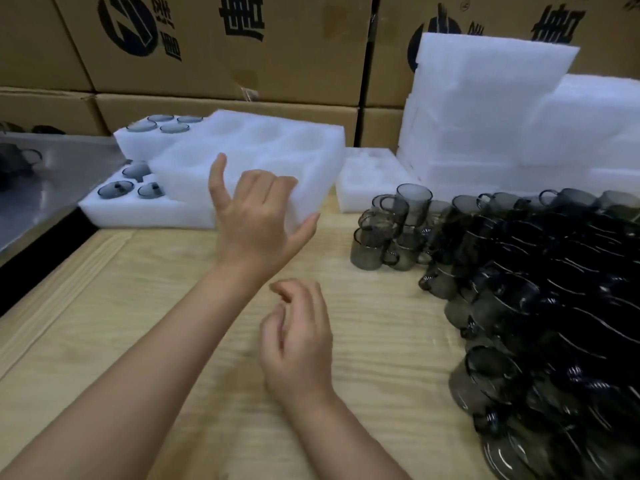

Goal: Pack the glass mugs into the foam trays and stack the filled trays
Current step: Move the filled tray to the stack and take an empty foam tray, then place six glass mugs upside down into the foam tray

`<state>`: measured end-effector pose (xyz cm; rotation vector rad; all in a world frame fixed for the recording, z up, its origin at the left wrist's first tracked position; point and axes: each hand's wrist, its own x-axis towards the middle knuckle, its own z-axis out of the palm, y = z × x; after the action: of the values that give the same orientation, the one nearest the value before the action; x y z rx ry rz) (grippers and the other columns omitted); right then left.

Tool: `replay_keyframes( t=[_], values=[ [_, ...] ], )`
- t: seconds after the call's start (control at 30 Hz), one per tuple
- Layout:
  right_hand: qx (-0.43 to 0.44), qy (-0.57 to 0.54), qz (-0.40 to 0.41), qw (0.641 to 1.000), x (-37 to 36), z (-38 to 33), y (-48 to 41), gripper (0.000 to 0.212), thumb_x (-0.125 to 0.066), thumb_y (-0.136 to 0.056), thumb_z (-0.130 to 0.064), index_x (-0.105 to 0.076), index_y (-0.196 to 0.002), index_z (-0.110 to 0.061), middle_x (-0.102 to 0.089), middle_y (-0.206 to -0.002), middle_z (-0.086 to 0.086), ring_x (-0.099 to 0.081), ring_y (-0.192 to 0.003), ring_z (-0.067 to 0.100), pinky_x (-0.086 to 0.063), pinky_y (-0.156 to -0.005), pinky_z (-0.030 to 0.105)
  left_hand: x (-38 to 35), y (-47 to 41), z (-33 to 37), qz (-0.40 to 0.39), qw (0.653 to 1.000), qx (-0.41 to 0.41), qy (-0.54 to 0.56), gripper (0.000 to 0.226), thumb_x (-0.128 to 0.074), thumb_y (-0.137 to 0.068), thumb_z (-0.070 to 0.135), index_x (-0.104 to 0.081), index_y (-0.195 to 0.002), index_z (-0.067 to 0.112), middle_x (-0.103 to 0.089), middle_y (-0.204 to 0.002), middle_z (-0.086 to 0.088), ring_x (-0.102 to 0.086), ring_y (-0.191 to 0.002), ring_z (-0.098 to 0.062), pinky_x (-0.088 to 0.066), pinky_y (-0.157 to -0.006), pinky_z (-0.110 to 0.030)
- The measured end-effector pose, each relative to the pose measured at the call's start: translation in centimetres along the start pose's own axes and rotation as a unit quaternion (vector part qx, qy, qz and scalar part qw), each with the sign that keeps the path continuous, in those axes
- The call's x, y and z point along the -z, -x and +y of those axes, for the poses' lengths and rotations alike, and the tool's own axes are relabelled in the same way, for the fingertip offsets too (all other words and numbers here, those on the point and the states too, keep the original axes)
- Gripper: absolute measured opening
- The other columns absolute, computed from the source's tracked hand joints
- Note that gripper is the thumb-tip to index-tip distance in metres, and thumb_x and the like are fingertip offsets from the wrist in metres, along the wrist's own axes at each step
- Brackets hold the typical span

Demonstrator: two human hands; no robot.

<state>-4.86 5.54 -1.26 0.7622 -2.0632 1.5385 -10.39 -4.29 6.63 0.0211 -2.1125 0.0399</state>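
Observation:
An empty white foam tray (263, 147) lies tilted on top of two foam trays (145, 209) whose pockets hold grey glass mugs (116, 189). My left hand (258, 216) holds the empty tray at its near right corner, fingers bent against the near wall, thumb at the bottom edge, little finger sticking up. Nearer to me, my right hand (298, 341) hovers over the wooden table (166, 306), its fingers loosely curled and holding nothing. A big heap of loose smoky glass mugs (540, 289) covers the right side of the table.
Another empty foam tray (370, 178) lies behind the mug heap, beside a tall stack of white foam pieces (502, 116) at the back right. Cardboard boxes (225, 46) form a wall behind. A metal surface (45, 181) adjoins the table on the left.

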Motion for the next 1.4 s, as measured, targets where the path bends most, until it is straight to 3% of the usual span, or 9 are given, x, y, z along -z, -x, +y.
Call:
replay_keyframes(
  t=[0.17, 0.43, 0.63, 0.77, 0.83, 1.07, 1.2, 1.3, 1.4],
  values=[
    [0.028, -0.04, 0.12, 0.992, 2.4, -1.3, 0.9, 0.033, -0.042, -0.086, -0.015, -0.05, -0.116, -0.004, -0.046, -0.116, 0.01, -0.045, -0.111, 0.02, -0.039, -0.097, 0.039, 5.4, 6.9, 1.4, -0.079, 0.997, 0.001, -0.025, 0.038, -0.055, -0.085, 0.037, -0.067, -0.09, 0.001, -0.064, -0.074, -0.011, -0.063, -0.073, -0.031, -0.028, -0.101, -0.049],
    [0.055, 0.054, 0.006, 0.997, 8.7, -1.3, 4.8, 0.031, -0.04, -0.09, -0.021, -0.057, -0.114, -0.01, -0.048, -0.124, 0.003, -0.042, -0.118, 0.017, -0.029, -0.105, 0.028, 8.7, 12.7, 7.5, -0.257, 0.965, 0.042, 0.016, 0.046, -0.034, -0.083, 0.038, -0.069, -0.088, 0.008, -0.064, -0.078, -0.005, -0.064, -0.077, -0.028, -0.024, -0.101, -0.044],
    [0.098, 0.12, -0.093, 0.984, 14.2, -1.7, 7.2, 0.032, -0.036, -0.097, -0.029, -0.057, -0.113, -0.011, -0.053, -0.126, 0.006, -0.041, -0.124, 0.02, -0.025, -0.109, 0.027, 9.9, 9.3, 1.1, -0.078, 0.972, 0.2, 0.094, 0.054, -0.038, -0.085, 0.049, -0.062, -0.115, 0.01, -0.063, -0.118, -0.01, -0.055, -0.113, -0.03, -0.019, -0.108, -0.046],
    [0.121, 0.133, -0.09, 0.98, 15.8, -2.1, 8.2, 0.038, -0.032, -0.099, -0.032, -0.063, -0.103, -0.01, -0.059, -0.114, 0.005, -0.048, -0.116, 0.021, -0.033, -0.103, 0.03, 8.3, 9.6, -7.0, -0.17, 0.836, 0.479, 0.208, 0.049, -0.052, -0.089, 0.043, -0.049, -0.131, 0.018, -0.049, -0.135, -0.011, -0.047, -0.123, -0.031, -0.036, -0.103, -0.047],
    [0.088, 0.148, -0.1, 0.98, 15.6, -2.3, 7.7, 0.037, -0.038, -0.097, -0.032, -0.065, -0.103, -0.007, -0.059, -0.115, 0.004, -0.048, -0.115, 0.02, -0.032, -0.103, 0.028, 7.4, 10.9, -7.2, -0.225, 0.766, 0.509, 0.322, 0.049, -0.062, -0.088, 0.028, -0.046, -0.133, 0.023, -0.05, -0.134, -0.007, -0.05, -0.117, -0.024, -0.04, -0.094, -0.038],
    [0.021, 0.231, -0.253, 0.939, 14.9, -1.5, 6.4, 0.062, -0.021, -0.09, -0.055, -0.04, -0.139, -0.022, -0.017, -0.154, -0.009, 0.002, -0.142, 0.006, -0.004, -0.115, 0.02, 9.4, 12.4, -3.0, -0.34, 0.762, 0.407, 0.372, 0.057, -0.058, -0.062, 0.036, -0.052, -0.118, 0.032, -0.06, -0.104, 0.017, -0.057, -0.093, 0.001, -0.04, -0.07, -0.018],
    [-0.014, 0.206, -0.174, 0.963, 15.8, -1.4, 6.3, 0.041, -0.039, -0.091, -0.039, -0.069, -0.1, -0.012, -0.047, -0.14, 0.001, -0.027, -0.14, 0.019, -0.018, -0.109, 0.02, 11.3, 11.1, -2.6, -0.429, 0.724, 0.416, 0.346, 0.055, -0.056, -0.069, 0.075, -0.068, -0.087, 0.025, -0.071, -0.085, 0.009, -0.065, -0.081, -0.005, -0.043, -0.068, -0.025],
    [-0.016, 0.216, -0.137, 0.967, 16.1, -1.2, 6.2, 0.02, -0.051, -0.083, -0.018, -0.068, -0.086, -0.008, -0.057, -0.13, 0.005, -0.04, -0.133, 0.026, -0.026, -0.104, 0.021, 9.6, 9.7, -2.5, -0.314, 0.722, 0.5, 0.36, 0.049, -0.042, -0.094, 0.054, -0.07, -0.077, 0.017, -0.072, -0.089, 0.0, -0.065, -0.097, -0.019, -0.046, -0.083, -0.036],
    [-0.005, 0.224, -0.139, 0.965, 16.1, -1.2, 6.3, 0.018, -0.051, -0.081, -0.013, -0.068, -0.085, -0.007, -0.059, -0.127, 0.006, -0.043, -0.131, 0.027, -0.033, -0.101, 0.026, 7.2, 9.9, -0.8, -0.14, 0.551, 0.597, 0.566, 0.022, -0.045, -0.099, 0.029, -0.06, -0.102, 0.014, -0.064, -0.116, -0.003, -0.055, -0.12, -0.022, -0.042, -0.104, -0.038]
  ],
)
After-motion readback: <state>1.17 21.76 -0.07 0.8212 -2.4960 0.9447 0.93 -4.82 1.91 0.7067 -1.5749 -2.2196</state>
